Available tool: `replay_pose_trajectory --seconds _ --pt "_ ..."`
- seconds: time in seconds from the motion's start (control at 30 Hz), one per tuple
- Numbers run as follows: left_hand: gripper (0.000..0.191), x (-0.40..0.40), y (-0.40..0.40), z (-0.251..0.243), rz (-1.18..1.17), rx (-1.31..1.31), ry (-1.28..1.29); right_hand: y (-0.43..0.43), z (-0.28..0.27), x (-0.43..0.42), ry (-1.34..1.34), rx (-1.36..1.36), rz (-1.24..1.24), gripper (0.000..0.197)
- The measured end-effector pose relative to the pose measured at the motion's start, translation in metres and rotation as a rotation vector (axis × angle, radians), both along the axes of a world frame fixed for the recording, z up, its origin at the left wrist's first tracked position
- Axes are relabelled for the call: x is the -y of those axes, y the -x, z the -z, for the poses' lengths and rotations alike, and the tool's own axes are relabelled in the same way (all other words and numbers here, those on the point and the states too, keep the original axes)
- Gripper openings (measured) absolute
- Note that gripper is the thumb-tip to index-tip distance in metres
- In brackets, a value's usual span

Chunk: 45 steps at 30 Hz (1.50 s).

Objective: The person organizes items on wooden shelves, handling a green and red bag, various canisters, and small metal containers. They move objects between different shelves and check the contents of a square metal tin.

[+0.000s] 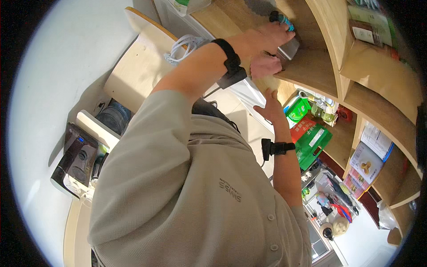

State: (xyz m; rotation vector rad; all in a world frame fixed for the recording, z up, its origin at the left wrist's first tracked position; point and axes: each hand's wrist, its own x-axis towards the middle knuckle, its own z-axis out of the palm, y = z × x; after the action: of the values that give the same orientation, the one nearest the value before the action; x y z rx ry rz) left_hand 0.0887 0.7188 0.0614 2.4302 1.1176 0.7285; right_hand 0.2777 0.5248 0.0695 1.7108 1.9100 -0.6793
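Note:
My left hand (275,35) reaches over a wooden shelf board (227,18). Its fingers are beside a teal patterned item (287,23) with a black part; whether they grip it is unclear. Just below those fingers lies a silver-grey box-like object (289,49). A blurred pink item (266,66), perhaps cloth, sits between my two hands. Lower down, my right hand (272,108) has its thumb spread away from the fingers. The fingertips come close to a pale cream patch (268,83) under the pink item; contact cannot be made out.
Right of my right hand, a shelf compartment holds a green packet (297,110) and a red-and-green bag (310,140). White coiled cable (186,46) lies by a pale wooden chair (143,66). A black device (80,157) stands at left; a cluttered white surface (333,203) is lower right.

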Motion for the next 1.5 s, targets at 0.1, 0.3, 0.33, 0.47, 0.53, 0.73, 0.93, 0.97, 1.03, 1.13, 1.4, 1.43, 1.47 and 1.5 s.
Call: replay_pose_trajectory --seconds 0.1,0.3,0.33,0.47,0.53,0.73,0.93,0.97,1.03,1.13,1.4,1.43,1.47,1.5 --pt "0.079 0.000 0.012 0.003 0.000 -0.034 -0.027 0.005 -0.003 -0.001 0.005 0.020 0.008 0.104" --pt "0.084 0.011 0.042 -0.003 -0.021 -0.033 0.042 0.008 -0.007 0.003 0.026 0.044 0.044 0.105" --pt "0.085 0.012 0.042 -0.004 -0.036 -0.024 0.064 0.009 -0.007 0.003 0.019 0.044 0.048 0.105" --pt "0.088 0.015 0.034 -0.019 -0.089 -0.182 -0.046 0.009 -0.006 0.004 0.005 0.017 0.073 0.105" --pt "0.085 0.017 0.026 -0.025 -0.092 -0.174 -0.147 0.010 -0.004 0.006 -0.004 0.018 0.071 0.105" --pt "0.079 0.014 0.014 -0.021 -0.066 -0.172 -0.097 0.010 -0.004 0.008 -0.029 -0.004 0.056 0.103" --pt "0.062 0.017 0.016 -0.019 -0.102 -0.061 -0.171 0.010 -0.006 0.006 -0.041 -0.030 0.044 0.102" --pt "0.062 0.019 0.016 -0.020 -0.103 -0.071 -0.187 0.010 -0.006 0.006 -0.056 -0.041 0.043 0.102" --pt "0.063 0.020 0.014 -0.020 -0.134 -0.036 -0.181 0.007 -0.003 0.008 -0.044 -0.026 0.047 0.103" --pt "0.064 0.021 0.009 -0.004 -0.207 -0.125 -0.167 0.010 -0.008 0.009 -0.044 -0.027 0.055 0.102" --pt "0.074 0.037 0.063 -0.025 -0.282 -0.265 -0.099 0.011 -0.002 0.013 -0.096 -0.029 0.078 0.099" --pt "0.074 0.036 0.064 -0.023 -0.279 -0.266 -0.091 0.009 0.001 0.014 -0.088 -0.029 0.080 0.099" --pt "0.075 0.036 0.066 -0.020 -0.282 -0.243 -0.108 0.006 0.004 0.014 -0.100 -0.046 0.067 0.099" --pt "0.077 0.035 0.067 -0.020 -0.285 -0.221 -0.126 0.005 0.003 0.013 -0.114 -0.063 0.056 0.099"
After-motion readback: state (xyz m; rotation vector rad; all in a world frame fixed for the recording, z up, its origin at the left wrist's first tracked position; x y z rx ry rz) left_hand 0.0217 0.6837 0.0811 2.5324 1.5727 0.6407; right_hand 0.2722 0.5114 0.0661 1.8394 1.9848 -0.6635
